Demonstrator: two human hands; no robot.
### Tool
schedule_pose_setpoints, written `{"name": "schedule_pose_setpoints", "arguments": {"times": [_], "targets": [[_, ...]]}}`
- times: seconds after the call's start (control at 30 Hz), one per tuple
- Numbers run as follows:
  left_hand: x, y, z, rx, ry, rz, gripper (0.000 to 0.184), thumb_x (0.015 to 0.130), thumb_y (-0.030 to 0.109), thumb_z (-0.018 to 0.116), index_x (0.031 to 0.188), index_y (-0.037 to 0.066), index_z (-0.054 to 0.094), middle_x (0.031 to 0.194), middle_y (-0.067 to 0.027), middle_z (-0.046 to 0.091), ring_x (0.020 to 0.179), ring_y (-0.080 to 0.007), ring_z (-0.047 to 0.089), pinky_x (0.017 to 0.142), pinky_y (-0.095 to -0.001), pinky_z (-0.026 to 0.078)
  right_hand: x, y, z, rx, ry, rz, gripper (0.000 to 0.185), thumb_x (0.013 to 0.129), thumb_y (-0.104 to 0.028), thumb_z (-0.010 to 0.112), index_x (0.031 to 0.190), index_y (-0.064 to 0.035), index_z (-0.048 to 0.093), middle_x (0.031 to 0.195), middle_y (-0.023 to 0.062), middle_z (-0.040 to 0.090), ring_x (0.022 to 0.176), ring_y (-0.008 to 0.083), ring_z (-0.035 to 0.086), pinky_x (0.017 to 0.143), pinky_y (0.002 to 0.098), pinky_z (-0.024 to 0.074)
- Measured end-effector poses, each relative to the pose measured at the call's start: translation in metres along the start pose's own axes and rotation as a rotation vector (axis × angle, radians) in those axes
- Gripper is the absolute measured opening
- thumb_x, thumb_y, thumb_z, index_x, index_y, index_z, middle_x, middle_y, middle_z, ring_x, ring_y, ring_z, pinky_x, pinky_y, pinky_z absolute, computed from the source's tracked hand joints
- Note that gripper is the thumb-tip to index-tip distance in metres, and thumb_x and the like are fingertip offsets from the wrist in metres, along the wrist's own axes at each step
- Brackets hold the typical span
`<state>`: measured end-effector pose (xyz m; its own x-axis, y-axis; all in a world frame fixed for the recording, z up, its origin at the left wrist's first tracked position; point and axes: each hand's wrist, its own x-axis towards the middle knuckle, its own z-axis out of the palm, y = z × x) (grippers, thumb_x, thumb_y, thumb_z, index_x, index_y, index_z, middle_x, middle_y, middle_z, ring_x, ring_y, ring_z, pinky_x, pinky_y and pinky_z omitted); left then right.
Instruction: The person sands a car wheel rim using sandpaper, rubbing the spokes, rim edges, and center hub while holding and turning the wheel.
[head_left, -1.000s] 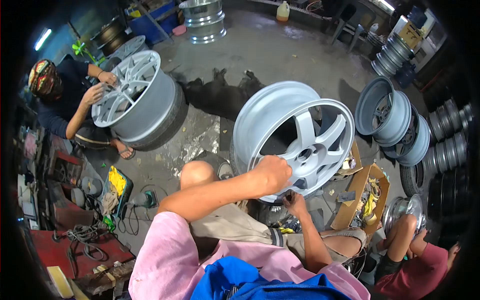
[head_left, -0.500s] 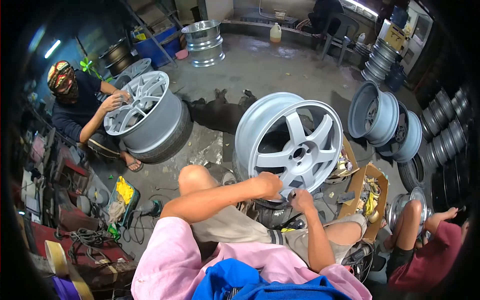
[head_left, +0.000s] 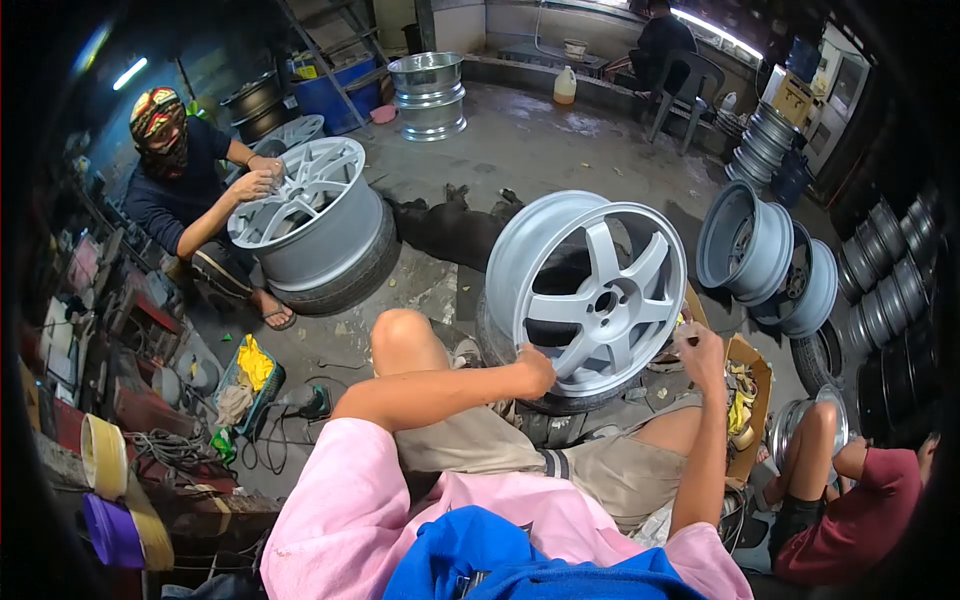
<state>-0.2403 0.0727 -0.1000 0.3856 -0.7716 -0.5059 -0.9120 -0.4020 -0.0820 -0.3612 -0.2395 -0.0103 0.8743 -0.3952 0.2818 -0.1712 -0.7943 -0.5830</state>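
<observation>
A grey multi-spoke wheel rim (head_left: 609,300) stands tilted in front of my knees, leaning on a black tire. My left hand (head_left: 537,371) is closed on the rim's lower left edge, fingers curled over the lip. Just off the rim's right side, my right hand (head_left: 701,352) is raised with the fingers pinched together. A small thing seems to be between those fingertips, too small to make out.
A cardboard box (head_left: 750,400) of scraps stands right of the rim. More grey rims (head_left: 745,240) lean farther right. A co-worker (head_left: 180,180) handles another rim (head_left: 305,220) at left. A dark dog (head_left: 450,225) lies behind. Another person (head_left: 860,510) sits at lower right.
My right hand has moved from the rim's bottom edge up and right, away from the rim. The left hand stays on the lower left edge. The whole view has shifted slightly.
</observation>
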Motion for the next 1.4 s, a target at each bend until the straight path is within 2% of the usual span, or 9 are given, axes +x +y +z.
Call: {"name": "schedule_pose_setpoints", "arguments": {"times": [0.1,0.23,0.3,0.43,0.77,0.9,1.1,1.2,1.4], "targets": [[0.013,0.007,0.022,0.068,-0.014,0.04,0.03,0.089,0.032,0.076,0.11,0.012,0.082,0.117,-0.0107,0.079,0.111,-0.0312,0.075,0.095,-0.054,0.051,-0.001,0.043,-0.012,-0.064,0.026,0.043,0.022,0.088,-0.018,0.072,0.096,0.0019,0.075,0.084,0.0237,0.075,0.083,0.0422,0.074,0.077,0.0461,0.0569],[-0.015,0.01,0.0,-0.139,0.057,0.073,0.035,0.087,0.036,0.076,0.107,0.007,0.082,0.109,-0.0141,0.079,0.104,-0.0333,0.076,0.09,-0.0508,0.057,-0.019,0.055,-0.012,0.029,-0.006,0.088,0.021,0.091,-0.018,0.068,0.096,0.0017,0.075,0.073,0.014,0.074,0.066,0.0259,0.074,0.067,0.0393,0.0566],[-0.036,0.004,-0.026,-0.254,0.194,0.094,0.045,0.093,0.045,0.074,0.106,0.003,0.079,0.107,-0.0198,0.077,0.102,-0.0391,0.075,0.087,-0.0464,0.059,-0.02,0.067,-0.013,0.102,0.051,0.119,0.022,0.091,-0.019,0.068,0.096,0.0016,0.075,0.071,0.01,0.074,0.06,0.0202,0.072,0.064,0.036,0.0556],[-0.107,-0.011,-0.072,-0.638,0.691,0.195,0.031,0.099,0.033,0.072,0.1,0.002,0.077,0.098,-0.0168,0.073,0.09,-0.0384,0.072,0.078,-0.0482,0.056,-0.019,0.082,-0.01,0.107,0.019,0.143,0.023,0.092,-0.018,0.068,0.099,0.002,0.074,0.073,0.0116,0.074,0.061,0.0225,0.072,0.063,0.0373,0.0549],[-0.234,-0.091,-0.075,-0.792,1.276,-0.418,0.032,0.099,0.026,0.071,0.087,-0.003,0.074,0.07,-0.0108,0.065,0.064,-0.0139,0.056,0.06,-0.0343,0.045,-0.019,0.066,-0.011,0.111,-0.037,0.141,0.02,0.093,-0.016,0.069,0.097,0.0036,0.074,0.071,0.0085,0.072,0.058,0.0163,0.068,0.057,0.0325,0.0518],[-0.23,-0.141,-0.009,-0.799,1.148,-0.739,0.036,0.096,0.032,0.073,0.088,-0.003,0.072,0.074,-0.018,0.067,0.066,-0.0326,0.065,0.066,-0.0432,0.05,-0.013,0.08,-0.003,0.114,-0.056,0.152,0.02,0.094,-0.014,0.068,0.098,0.0047,0.074,0.071,0.0081,0.071,0.058,0.0154,0.067,0.056,0.0325,0.0513],[-0.168,-0.19,0.153,-1.093,0.929,-0.898,0.043,0.095,0.039,0.075,0.09,-0.004,0.074,0.07,-0.014,0.066,0.063,-0.0227,0.058,0.064,-0.0411,0.047,-0.012,0.085,-0.002,0.154,-0.11,0.264,0.017,0.095,-0.011,0.067,0.101,0.0033,0.075,0.072,0.0064,0.07,0.057,0.0124,0.063,0.055,0.0301,0.049],[-0.154,-0.175,0.142,-1.612,0.77,-0.921,0.052,0.096,0.052,0.076,0.083,0.002,0.076,0.071,0.0037,0.058,0.064,-0.0126,0.049,0.061,-0.0326,0.039,-0.011,0.082,-0.003,0.122,-0.131,0.252,0.02,0.098,-0.015,0.069,0.099,0.004,0.074,0.075,0.0056,0.071,0.058,0.0117,0.063,0.055,0.0292,0.0477],[-0.135,-0.187,0.137,-1.798,0.679,-0.714,0.041,0.098,0.051,0.074,0.086,0.012,0.073,0.07,0.0081,0.053,0.061,-0.0058,0.041,0.057,-0.0265,0.031,-0.01,0.079,-0.005,0.103,-0.15,0.28,0.017,0.097,-0.008,0.065,0.105,0.0038,0.072,0.076,0.0073,0.071,0.059,0.0135,0.064,0.058,0.0305,0.0502]]}}
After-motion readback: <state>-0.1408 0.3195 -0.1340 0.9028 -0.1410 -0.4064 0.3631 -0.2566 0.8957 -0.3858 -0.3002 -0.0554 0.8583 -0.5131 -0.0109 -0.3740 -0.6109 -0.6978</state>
